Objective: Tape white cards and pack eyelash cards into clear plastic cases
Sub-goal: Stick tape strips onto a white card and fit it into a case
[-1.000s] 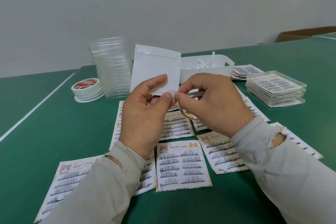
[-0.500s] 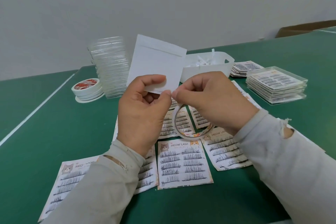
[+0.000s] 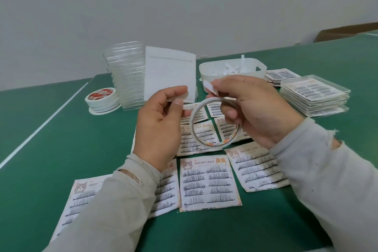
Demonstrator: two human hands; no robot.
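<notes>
While the left hand (image 3: 158, 127) pinches the thin white rectangular paper card (image 3: 168, 76) by its lower edge, thumb in front and fingers curled behind, the head view shows the card held upright above the green table (image 3: 51, 129), at about twelve o'clock from that hand. The right hand (image 3: 253, 108) grips the slim white ring-shaped tape roll (image 3: 214, 122), one finger hooked through it, thumb and forefinger pinching a peeled white strip. The card looks light and bendy, likely to buckle unless held near an edge; the tape is probably sticky and prone to curl, best held by its very end. Printed eyelash cards (image 3: 208, 182) lie at six o'clock, stacked clear plastic cases (image 3: 124, 75) at eleven.
</notes>
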